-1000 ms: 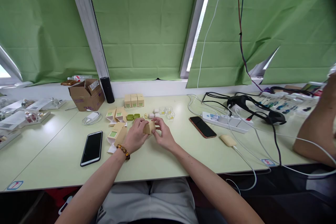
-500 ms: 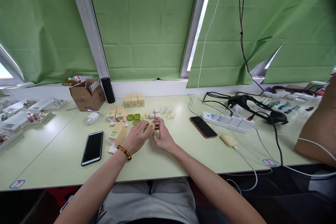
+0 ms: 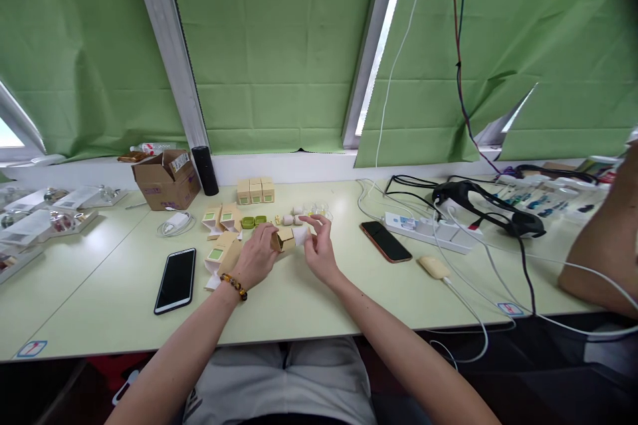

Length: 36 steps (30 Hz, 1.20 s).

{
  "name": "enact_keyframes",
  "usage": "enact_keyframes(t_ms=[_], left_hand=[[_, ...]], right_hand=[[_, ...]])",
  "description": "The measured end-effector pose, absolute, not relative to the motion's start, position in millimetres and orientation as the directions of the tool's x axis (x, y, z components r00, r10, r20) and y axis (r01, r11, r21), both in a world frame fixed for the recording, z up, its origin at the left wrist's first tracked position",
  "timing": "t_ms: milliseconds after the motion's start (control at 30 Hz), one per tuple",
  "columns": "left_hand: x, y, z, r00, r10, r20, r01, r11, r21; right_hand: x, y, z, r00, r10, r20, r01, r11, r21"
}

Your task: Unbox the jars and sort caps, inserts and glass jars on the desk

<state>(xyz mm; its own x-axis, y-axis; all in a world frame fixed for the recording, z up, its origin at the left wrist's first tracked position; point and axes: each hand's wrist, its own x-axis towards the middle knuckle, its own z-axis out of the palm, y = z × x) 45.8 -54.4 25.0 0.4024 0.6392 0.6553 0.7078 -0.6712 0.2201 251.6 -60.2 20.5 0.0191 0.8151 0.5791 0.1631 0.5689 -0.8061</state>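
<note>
My left hand [image 3: 259, 254], with a beaded bracelet [image 3: 234, 285] on its wrist, grips a small tan cardboard box [image 3: 285, 240] whose right end is open. A white piece [image 3: 300, 235] sits at that end, pinched by my right hand [image 3: 320, 249]; whether it is a flap or an insert I cannot tell. Beyond my left hand lie green trays [image 3: 248, 222] and tiny yellowish pieces [image 3: 278, 219]. Pale small cylinders [image 3: 288, 220] and clear containers [image 3: 319, 210] are just past my right hand. Opened tan boxes [image 3: 222, 254] with white inner flaps lie left of my left hand.
Closed tan boxes [image 3: 256, 190] stand at the back. A dark phone [image 3: 175, 281] lies at left, another phone [image 3: 385, 241] at right. Cables, a power strip [image 3: 432, 232] and a black headset [image 3: 491, 206] take up the right side. Another person's arm [image 3: 601, 252] rests at far right.
My hands have moved slightly apart. The box's open end and the white piece now show between them. My right hand has shifted right, with its index finger lifted.
</note>
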Motion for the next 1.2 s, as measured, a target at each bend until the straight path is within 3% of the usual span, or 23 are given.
enact_keyframes(t_ms=[100,200,400,533,700,1033,1200], left_hand=[[45,-54,26,0.366,0.662,0.654,0.663,-0.679,0.316],[47,-57,30,0.375,0.663,0.648,0.611,-0.702,0.365],[51,-62,36,0.367,0.692,0.622,0.611,-0.684,0.400],[51,-63,36,0.373,0.702,0.606,0.644,-0.666,0.376],[51,-62,32,0.380,0.692,0.614,0.680,-0.659,0.322],[49,-57,26,0.336,0.672,0.660,0.713,-0.639,0.288],[49,-58,26,0.413,0.634,0.654,0.728,-0.661,0.182]], right_hand=[[252,-57,23,0.070,0.843,0.533,0.027,0.533,-0.846],[252,-55,25,0.125,0.833,0.539,0.001,0.543,-0.840],[262,-53,31,0.225,0.697,0.681,0.312,0.611,-0.728],[265,-50,28,0.091,0.607,0.790,0.492,0.662,-0.565],[259,-54,24,-0.111,0.593,0.797,0.561,0.700,-0.442],[258,-55,23,-0.129,0.569,0.812,0.544,0.726,-0.422],[255,-56,22,-0.150,0.622,0.768,0.583,0.683,-0.439]])
